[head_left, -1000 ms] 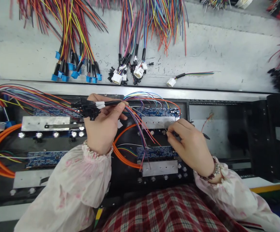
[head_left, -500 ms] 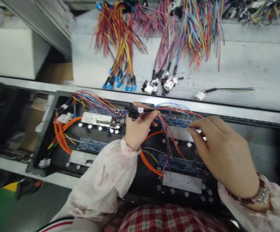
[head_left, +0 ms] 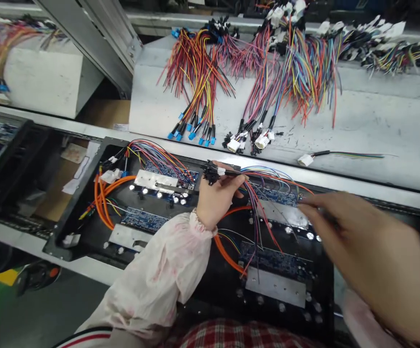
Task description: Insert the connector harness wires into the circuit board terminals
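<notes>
While the left hand (head_left: 213, 200) pinches the wire bundle (head_left: 256, 205) above the circuit board (head_left: 277, 195), the right hand (head_left: 372, 256), fingertips together, has shifted toward the board's right end, so work seems centred there; whether on 1 wire, I cannot tell.

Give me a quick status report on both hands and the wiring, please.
Left hand closed on wire harness. Right hand near upper right circuit board; any hold unclear. Loose wires hang partly across lower right circuit board.
</notes>
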A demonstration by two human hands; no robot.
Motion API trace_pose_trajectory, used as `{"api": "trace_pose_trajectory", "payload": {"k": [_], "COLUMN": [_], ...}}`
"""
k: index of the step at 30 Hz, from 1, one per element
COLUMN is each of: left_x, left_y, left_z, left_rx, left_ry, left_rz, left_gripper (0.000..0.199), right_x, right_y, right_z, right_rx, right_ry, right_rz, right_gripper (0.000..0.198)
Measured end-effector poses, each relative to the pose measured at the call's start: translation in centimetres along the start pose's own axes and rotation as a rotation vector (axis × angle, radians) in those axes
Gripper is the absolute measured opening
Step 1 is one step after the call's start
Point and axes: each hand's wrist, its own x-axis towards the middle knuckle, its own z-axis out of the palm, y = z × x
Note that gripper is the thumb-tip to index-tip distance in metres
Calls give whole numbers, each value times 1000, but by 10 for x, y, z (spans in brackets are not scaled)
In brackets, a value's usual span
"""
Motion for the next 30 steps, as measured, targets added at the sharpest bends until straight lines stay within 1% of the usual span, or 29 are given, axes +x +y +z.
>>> {"api": "trace_pose_trajectory", "payload": {"k": [2, 4, 7, 10, 14, 17, 21, 22, 24, 26, 27, 30], "left_x": [0, -1, -2, -3, -3, -1, 0, 0, 1, 0, 0, -1], "left_y": [0, 1, 3, 6, 5, 1, -4, -5, -5, -4, -3, -1], "left_z": [0, 0, 0, 1, 1, -1, -1, 0, 1, 3, 4, 6], "left_rx": [9, 15, 16, 23, 38, 38, 19, 28, 66, 102, 112, 156], "left_ry": [-1, -2, -10, -17, -6, 15, 54, 72, 100, 119, 126, 154], "left_rz": [-7, -15, -23, -33, -29, -23, -32, -12, 56, 128, 145, 127], "left_gripper": [19, 17, 18, 18, 20, 20, 18, 19, 24, 30, 30, 27], "right_x": [11, 19, 23, 25, 24, 16, -3, -7, -10, -7, -4, 4], "right_y": [-10, -13, -11, -10, -12, -5, 13, 15, 16, 15, 14, 15], "right_z": [23, 45, 62, 64, 62, 56, 38, 34, 30, 34, 38, 52], "right_rx": [-39, 19, 125, 113, 74, 44, 30, 25, 13, 9, 14, 44], "right_ry": [-39, -75, -29, 19, 8, -17, -85, -80, -8, 96, 124, 93], "right_rz": [-26, -30, -31, -48, -37, -7, 73, 101, 153, 157, 143, 103], "right_gripper": [20, 18, 16, 16, 15, 15, 15, 14, 12, 10, 9, 9]}}
